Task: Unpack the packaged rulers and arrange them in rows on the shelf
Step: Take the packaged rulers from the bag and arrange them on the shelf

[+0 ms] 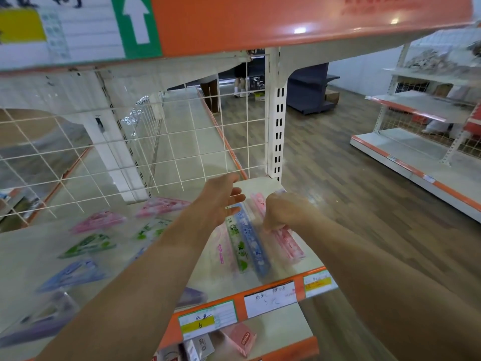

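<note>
On the white shelf point(281, 264) lie rulers side by side near its right end: a pale pink ruler point(221, 248), a green ruler point(238, 246), a blue ruler point(253, 246) and a stack of pink rulers point(289, 243). My right hand point(283, 211) has its fingers curled down onto the far end of the pink stack and grips it. My left hand point(221, 196) hovers with fingers spread over the far ends of the green and blue rulers, holding nothing. The frame is blurred by motion.
Several packaged triangle set squares point(96, 221) in pink, green and purple lie on the left part of the shelf. A white wire grid point(130, 142) backs the shelf. Orange price strip point(270, 295) lines the front edge. Boxes point(240, 337) sit on the shelf below. Aisle floor lies to the right.
</note>
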